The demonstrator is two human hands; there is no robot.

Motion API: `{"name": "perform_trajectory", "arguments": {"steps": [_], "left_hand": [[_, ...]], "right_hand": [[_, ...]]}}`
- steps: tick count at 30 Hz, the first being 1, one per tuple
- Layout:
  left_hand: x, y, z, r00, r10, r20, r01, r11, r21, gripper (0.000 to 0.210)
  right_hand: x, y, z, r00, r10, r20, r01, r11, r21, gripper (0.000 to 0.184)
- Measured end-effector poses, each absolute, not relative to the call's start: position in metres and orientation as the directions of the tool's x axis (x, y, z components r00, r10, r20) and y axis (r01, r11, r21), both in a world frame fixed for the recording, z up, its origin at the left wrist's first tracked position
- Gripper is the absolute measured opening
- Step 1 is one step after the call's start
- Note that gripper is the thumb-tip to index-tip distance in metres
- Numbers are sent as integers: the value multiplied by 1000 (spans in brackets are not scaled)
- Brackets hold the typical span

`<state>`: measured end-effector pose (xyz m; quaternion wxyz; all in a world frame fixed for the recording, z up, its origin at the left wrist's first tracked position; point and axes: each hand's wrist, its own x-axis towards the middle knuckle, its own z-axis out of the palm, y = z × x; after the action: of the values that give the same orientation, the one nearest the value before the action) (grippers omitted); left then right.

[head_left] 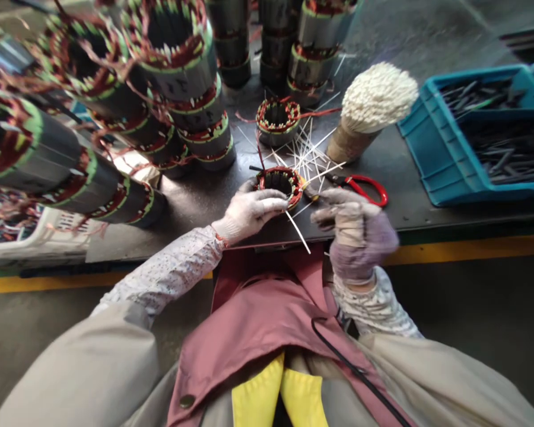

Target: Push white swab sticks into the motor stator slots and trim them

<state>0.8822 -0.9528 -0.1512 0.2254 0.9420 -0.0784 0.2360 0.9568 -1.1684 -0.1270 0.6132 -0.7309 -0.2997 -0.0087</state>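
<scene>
My left hand (251, 210), in a white glove, is wrapped against the near left side of a motor stator (296, 185) with red copper windings and greenish slot liners. The stator rests upright on the bench. A thin white strip (299, 232) juts from its near edge toward me. My right hand (353, 228), in a stained glove with a purple back, hovers to the right of the stator, apart from it. Motion smears its fingers, and whether they hold anything does not show. Red-handled cutters (367, 188) lie just beyond that hand.
A second small stator (278, 121) stands behind, beside loose white strips (309, 148). An upright bundle of white strips (378, 98) is at right, near a blue bin (454, 148) of dark pieces. Tall stator stacks (191, 101) crowd the left, with a white basket (62, 228) beneath.
</scene>
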Motion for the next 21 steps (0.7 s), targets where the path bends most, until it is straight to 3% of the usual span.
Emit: {"name": "perform_trajectory", "arguments": {"steps": [1, 3, 6, 9, 13, 16, 21], "left_hand": [[883, -952, -152, 867, -54, 496, -269, -887, 375, 18], [884, -951, -153, 847, -68, 528, -290, -891, 349, 17], [885, -949, -154, 849, -93, 520, -293, -902, 318, 16], [884, -947, -152, 878, -84, 471, -267, -903, 336, 17], [884, -944, -150, 906, -140, 399, -284, -900, 330, 19], [889, -944, -150, 914, -183, 363, -283, -928, 244, 25], [876, -948, -132, 944, -180, 276, -238, -951, 196, 23]], "right_hand": [[958, -1158, -132, 835, 428, 347, 416, -76, -906, 28], [963, -1142, -140, 791, 594, 147, 261, -110, -959, 28], [965, -1137, -144, 531, 825, -195, -26, -214, -976, 28], [960, -1144, -140, 420, 843, -335, -309, -215, -926, 23], [961, -1125, -124, 335, 840, -426, -653, -119, -748, 15], [970, -1092, -110, 415, 786, -458, -560, -175, -810, 12], [994, -1118, -102, 604, 742, -292, -77, -310, -948, 25]]}}
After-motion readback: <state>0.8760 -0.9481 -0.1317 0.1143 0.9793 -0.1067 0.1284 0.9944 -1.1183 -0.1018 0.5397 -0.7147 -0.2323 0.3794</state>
